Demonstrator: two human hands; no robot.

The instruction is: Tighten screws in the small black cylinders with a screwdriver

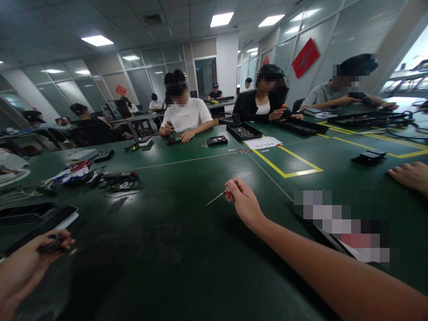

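My right hand (243, 203) is closed, held over the middle of the green table. Pinched in its fingers is a thin screwdriver (216, 199) with a bare metal shaft pointing down and left; a little red shows at its handle end. At the lower left, my left hand (31, 258) curls its thumb and fingers around a dark, rounded thing (53, 243), whose kind I cannot make out. Just beside those fingertips is a small pale scrap (73, 251). Black flat cases (40, 225) lie behind my left hand.
Cables (122, 180) and a blue-white bundle (68, 174) lie at the left. A blurred-out tray (334, 223) is right of my forearm. Another person's hand (411, 174) rests at the right edge. Across the table (187, 187), people work beside black trays (245, 132) and yellow tape (302, 172).
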